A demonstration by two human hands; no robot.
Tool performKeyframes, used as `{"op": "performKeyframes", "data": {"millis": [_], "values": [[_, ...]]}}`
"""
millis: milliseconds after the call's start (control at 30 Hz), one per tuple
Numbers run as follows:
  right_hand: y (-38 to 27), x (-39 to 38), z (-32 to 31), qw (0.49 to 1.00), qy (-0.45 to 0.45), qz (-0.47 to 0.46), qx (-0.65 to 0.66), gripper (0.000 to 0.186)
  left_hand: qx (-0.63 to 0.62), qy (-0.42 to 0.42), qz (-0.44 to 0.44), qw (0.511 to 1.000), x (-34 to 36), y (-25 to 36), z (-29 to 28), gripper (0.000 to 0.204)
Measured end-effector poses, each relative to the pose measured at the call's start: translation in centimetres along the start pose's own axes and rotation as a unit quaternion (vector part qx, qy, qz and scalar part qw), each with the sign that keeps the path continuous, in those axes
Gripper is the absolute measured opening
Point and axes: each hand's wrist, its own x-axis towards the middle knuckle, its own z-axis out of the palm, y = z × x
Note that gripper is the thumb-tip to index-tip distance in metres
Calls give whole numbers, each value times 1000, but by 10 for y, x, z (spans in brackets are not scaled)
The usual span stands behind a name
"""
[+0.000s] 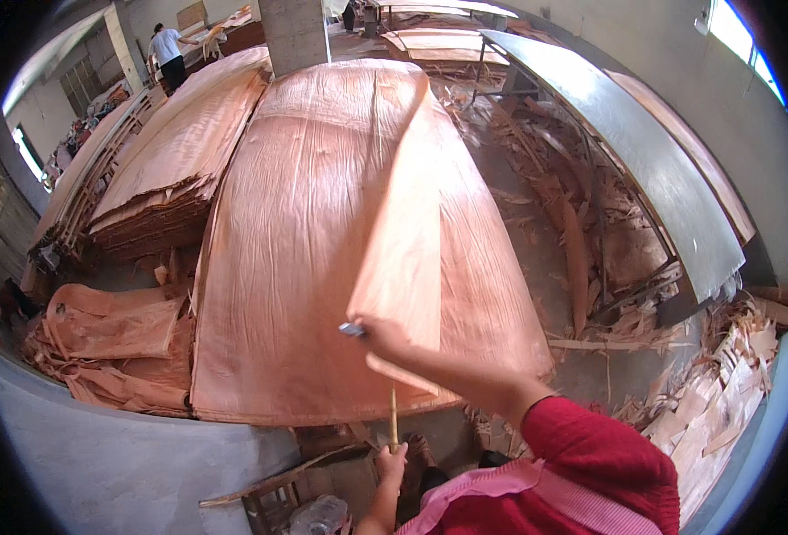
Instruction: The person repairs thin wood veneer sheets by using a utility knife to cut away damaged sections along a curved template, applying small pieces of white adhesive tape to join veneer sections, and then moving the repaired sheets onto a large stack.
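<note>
My right hand [379, 335] reaches over a large stack of pinkish wood veneer sheets [269, 232], closed on a small silver metal object [351, 329] at the lower corner of a long, narrow lifted flap of veneer [398, 245]. My left hand [391, 465] is closed round an upright bamboo stick [394, 410] below the stack's near edge. The top of the stick meets the veneer just below my right forearm.
More veneer stacks [180, 152] and crumpled sheets [109, 321] lie left, near a concrete pillar [296, 31]. A co-worker [167, 53] stands at the back left. On the right are a long metal-topped table [635, 169] and heaped veneer scraps [697, 410].
</note>
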Motion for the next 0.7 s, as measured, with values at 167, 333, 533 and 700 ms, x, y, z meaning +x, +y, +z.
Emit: {"op": "performKeyframes", "data": {"millis": [167,333,533,700], "values": [[-5,4,110,952,-184,-49,-238,11,83,70,232,967,0,-15,39,34],[13,-12,178,922,-251,-52,-290,19,243,-25,300,922,6,16,52,35],[-34,-49,188,930,-277,-2,-244,38,196,49,324,924,34,29,89,33],[-61,-45,152,905,-376,52,-192,53,107,157,385,903,53,41,94,32]]}}
